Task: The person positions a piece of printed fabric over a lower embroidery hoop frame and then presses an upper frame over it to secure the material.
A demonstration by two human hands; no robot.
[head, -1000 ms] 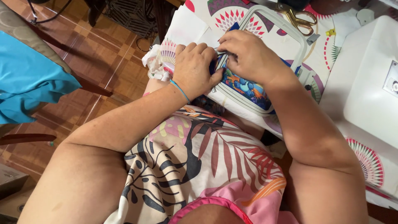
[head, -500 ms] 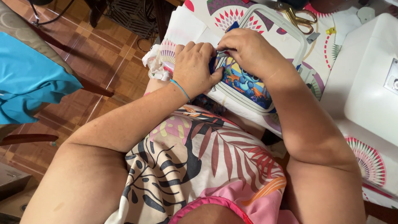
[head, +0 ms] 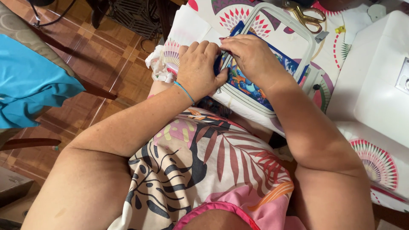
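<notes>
Head view, left hand (head: pixel 198 68): fingers curled together, pressing the left edge of the embroidery hoop (head: pixel 272 64).
Right hand (head: pixel 251 55): fingers bent, pinching the blue patterned fabric (head: pixel 249 85) inside the hoop.
Hoop: on the bench (head: pixel 375 157), under both hands, beside a white sewing machine (head: pixel 375 81).
Scissors (head: pixel 304 15): beyond the hoop.

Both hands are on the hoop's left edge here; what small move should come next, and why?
Probably keep pressing the blue printed fabric down along the white hoop frame. The left hand and right hand meet at that frame's left edge, fingertips pinching the fabric there, so that edge seems unfinished.
</notes>
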